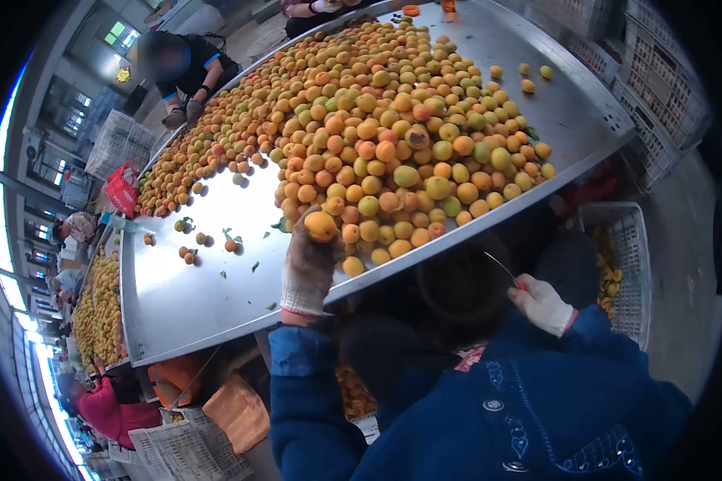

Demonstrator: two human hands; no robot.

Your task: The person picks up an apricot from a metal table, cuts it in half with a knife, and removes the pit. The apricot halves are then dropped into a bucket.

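Note:
My left hand, in a stained white knit glove, is closed round an orange apricot at the near edge of the metal table. A large heap of apricots, yellow, orange and some greenish, lies just beyond it. My right hand, also gloved in white, is off the table near my lap. It grips a small knife with a red handle, its thin blade pointing up and left. Below the table edge, between my hands, is a dark round container; its contents are too dark to make out.
A white crate with cut apricot pieces stands at my right. Stacked crates rise beyond the table. A person in dark clothing works across the heap. At left are a second apricot-covered table, a person in pink and white crates.

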